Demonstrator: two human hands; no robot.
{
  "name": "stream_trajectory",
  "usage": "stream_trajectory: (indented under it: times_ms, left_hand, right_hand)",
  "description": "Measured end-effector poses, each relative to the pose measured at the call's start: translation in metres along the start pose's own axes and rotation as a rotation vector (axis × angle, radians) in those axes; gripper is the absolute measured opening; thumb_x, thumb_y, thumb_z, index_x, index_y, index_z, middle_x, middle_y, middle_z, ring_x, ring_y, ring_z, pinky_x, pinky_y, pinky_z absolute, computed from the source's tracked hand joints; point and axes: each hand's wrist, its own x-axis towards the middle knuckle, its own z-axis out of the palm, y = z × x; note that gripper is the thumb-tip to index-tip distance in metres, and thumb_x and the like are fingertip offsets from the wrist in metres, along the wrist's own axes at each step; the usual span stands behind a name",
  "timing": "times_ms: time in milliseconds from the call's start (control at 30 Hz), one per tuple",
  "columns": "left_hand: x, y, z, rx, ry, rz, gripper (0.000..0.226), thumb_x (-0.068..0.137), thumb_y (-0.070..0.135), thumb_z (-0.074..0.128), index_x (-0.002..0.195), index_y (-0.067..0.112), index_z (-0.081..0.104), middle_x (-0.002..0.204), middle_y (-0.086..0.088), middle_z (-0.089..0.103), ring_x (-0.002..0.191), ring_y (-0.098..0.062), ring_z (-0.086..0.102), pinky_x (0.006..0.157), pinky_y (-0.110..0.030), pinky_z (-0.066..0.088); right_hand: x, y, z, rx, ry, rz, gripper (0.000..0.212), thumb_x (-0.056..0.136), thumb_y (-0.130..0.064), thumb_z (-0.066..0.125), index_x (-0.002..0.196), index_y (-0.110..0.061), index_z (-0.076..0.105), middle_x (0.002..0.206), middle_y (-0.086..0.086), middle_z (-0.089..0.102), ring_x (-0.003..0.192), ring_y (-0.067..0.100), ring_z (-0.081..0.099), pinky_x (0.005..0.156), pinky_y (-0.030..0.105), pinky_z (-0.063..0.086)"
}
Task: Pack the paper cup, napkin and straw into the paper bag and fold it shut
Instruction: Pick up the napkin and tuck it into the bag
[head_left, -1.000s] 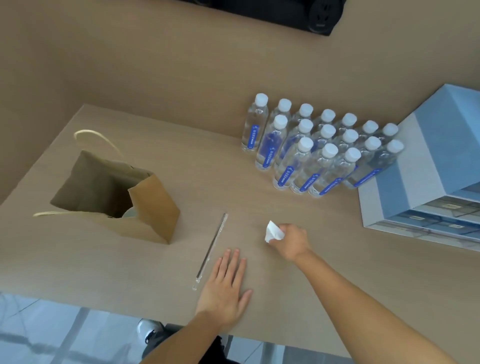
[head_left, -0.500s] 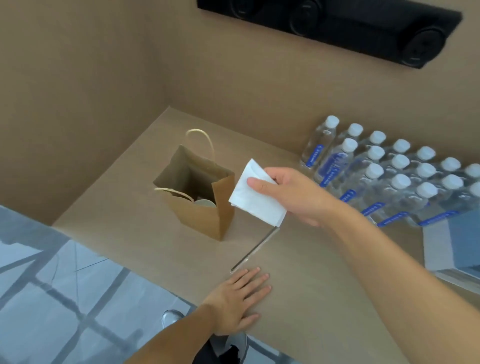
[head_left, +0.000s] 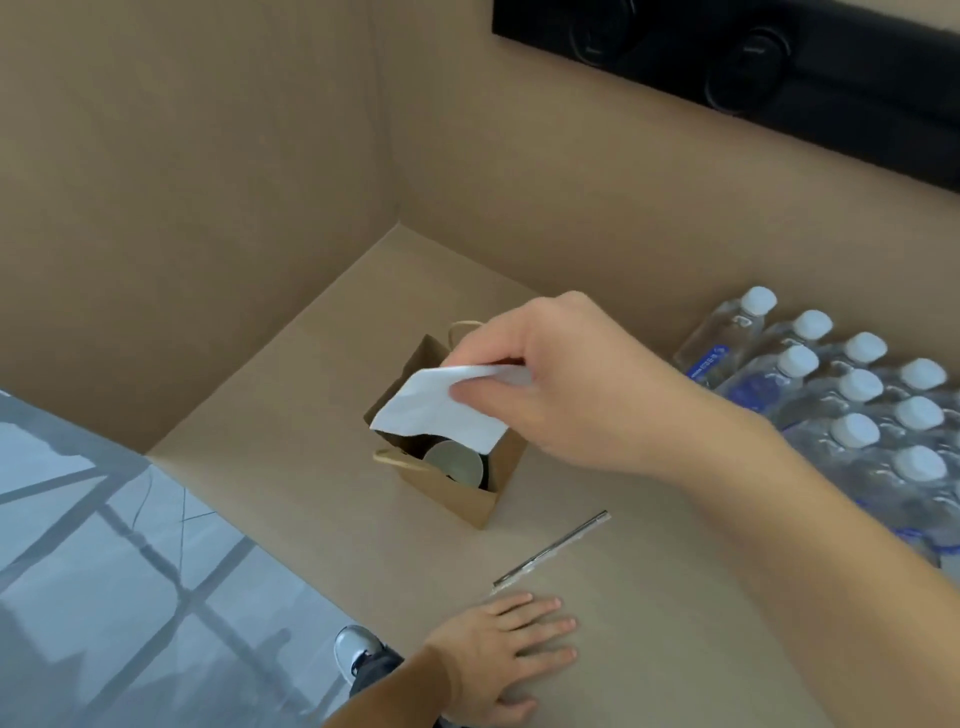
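Observation:
A brown paper bag (head_left: 457, 496) stands open on the tan table, its twine handles up. Inside it I see the rim of the paper cup (head_left: 453, 461). My right hand (head_left: 566, 384) pinches a white napkin (head_left: 439, 410) between thumb and fingers and holds it just above the bag's mouth, covering much of the opening. A wrapped straw (head_left: 550, 548) lies on the table to the right of the bag. My left hand (head_left: 509, 652) rests flat near the table's front edge, fingers spread, just below the straw's near end.
Several water bottles (head_left: 857, 395) with white caps stand in a cluster at the right. Tan walls close the table's back and left sides. A black socket strip (head_left: 727, 57) is mounted on the back wall. The floor (head_left: 104, 571) lies beyond the table's front-left edge.
My right hand lifted the napkin from the table and carried it left until it hangs over the bag's mouth. My left hand stayed flat. The view swung left.

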Motion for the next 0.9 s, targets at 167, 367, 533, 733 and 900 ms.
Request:
stream_trajectory:
  times_ms: [167,367,533,733,900]
  left_hand:
    - [0.001,0.0,0.002,-0.045,-0.031,-0.017,0.065,0.095,0.055,0.033,0.153,0.03,0.019,0.164,0.0,0.014,0.152,-0.021,0.003,0.119,-0.038,-0.004]
    - [0.001,-0.001,0.009,-0.084,0.012,-0.008,0.069,0.094,0.053,0.037,0.154,0.027,0.016,0.165,-0.001,0.01,0.152,-0.021,-0.004,0.121,-0.037,-0.007]
    - [0.0,0.001,0.015,-0.106,0.041,-0.019,0.069,0.093,0.051,0.039,0.154,0.027,0.017,0.165,-0.002,0.009,0.152,-0.022,-0.005,0.121,-0.04,0.001]
    - [-0.001,0.0,0.019,-0.08,0.027,-0.008,0.062,0.098,0.047,0.034,0.154,0.025,0.017,0.165,-0.004,0.011,0.152,-0.026,-0.001,0.122,-0.041,0.001]
    - [0.002,-0.003,0.011,-0.029,0.081,0.048,0.047,0.097,0.039,0.038,0.141,0.023,0.04,0.153,-0.006,0.036,0.143,-0.029,0.029,0.119,-0.039,0.024]
  right_hand:
    - [0.029,-0.004,0.018,-0.378,-0.031,0.071,0.021,0.082,0.003,0.046,0.067,-0.01,0.052,0.066,0.011,0.045,0.054,0.03,0.049,0.046,0.027,0.031]
    - [0.041,-0.013,0.029,-0.503,-0.105,0.109,0.036,0.074,0.005,0.047,0.055,-0.02,0.029,0.066,0.004,0.031,0.047,0.017,0.033,0.043,0.023,0.022]
    - [0.047,-0.014,0.034,-0.518,-0.078,0.091,0.032,0.069,0.005,0.039,0.052,-0.02,0.026,0.062,0.004,0.03,0.046,0.015,0.028,0.044,0.022,0.022]
    - [0.046,-0.009,0.04,-0.521,-0.057,0.117,0.033,0.07,0.007,0.046,0.055,-0.019,0.032,0.067,0.002,0.032,0.05,0.016,0.033,0.044,0.022,0.022]
    - [0.052,-0.003,0.043,-0.568,-0.018,0.117,0.032,0.075,0.005,0.049,0.058,-0.019,0.037,0.065,0.002,0.03,0.049,0.017,0.032,0.043,0.022,0.021]
